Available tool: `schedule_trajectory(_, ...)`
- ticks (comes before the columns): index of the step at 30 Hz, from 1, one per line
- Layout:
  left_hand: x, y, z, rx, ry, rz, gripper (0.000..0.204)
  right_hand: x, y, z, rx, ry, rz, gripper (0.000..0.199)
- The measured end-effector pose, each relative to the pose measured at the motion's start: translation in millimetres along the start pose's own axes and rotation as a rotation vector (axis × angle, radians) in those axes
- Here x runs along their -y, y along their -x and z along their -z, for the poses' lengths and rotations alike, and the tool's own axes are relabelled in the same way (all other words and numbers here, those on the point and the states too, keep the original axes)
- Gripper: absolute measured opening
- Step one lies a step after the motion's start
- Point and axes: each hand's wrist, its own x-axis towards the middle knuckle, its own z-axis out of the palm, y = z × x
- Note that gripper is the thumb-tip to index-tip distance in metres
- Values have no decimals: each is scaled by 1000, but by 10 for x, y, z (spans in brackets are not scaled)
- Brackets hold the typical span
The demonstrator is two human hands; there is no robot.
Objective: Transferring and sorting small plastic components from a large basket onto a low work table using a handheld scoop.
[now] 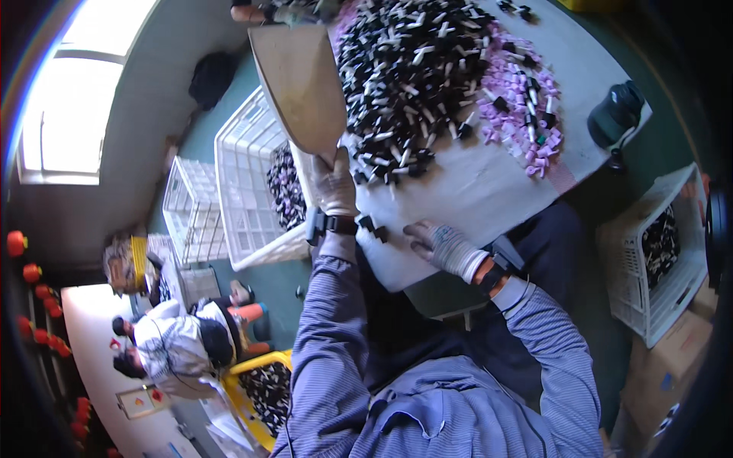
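Observation:
My left hand [334, 187], in a pale glove, is closed around the narrow end of a beige scoop [299, 85]. The scoop's broad blade points away from me, over the table's left edge beside a white crate. My right hand [443, 246], in a striped knit glove, is open over the near edge of the white table [466, 195]. Its fingers point left toward a few loose black pieces [372, 227]. Farther back lies a large heap of small black and white parts [412, 84], with pink pieces [519, 114] along its right side.
White crates [252, 187] stand left of the table, one holding parts. A dark bottle [617, 114] sits at the table's right corner. Another white crate [657, 252] is at right above cardboard boxes [676, 347]. Other people [172, 343] and a yellow bin [282, 359] are at lower left.

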Motion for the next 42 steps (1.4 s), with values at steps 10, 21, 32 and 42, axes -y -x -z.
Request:
schedule_trajectory(10, 276, 1156, 2569, -365, 36, 371, 18, 377, -47, -254, -177, 374, 453, 39)
schedule_trajectory(21, 565, 3683, 3449, -742, 49, 928, 21, 466, -708, -804, 38, 711, 606, 37)
schedule_trajectory(32, 273, 3988, 4673, -1167, 295, 580, 21, 153, -1158, -699, -135, 846, 460, 34)
schedule_trajectory(42, 831, 5239, 5640, -1545, 576, 458, 36, 139, -1121, -782, -235, 702, 444, 27)
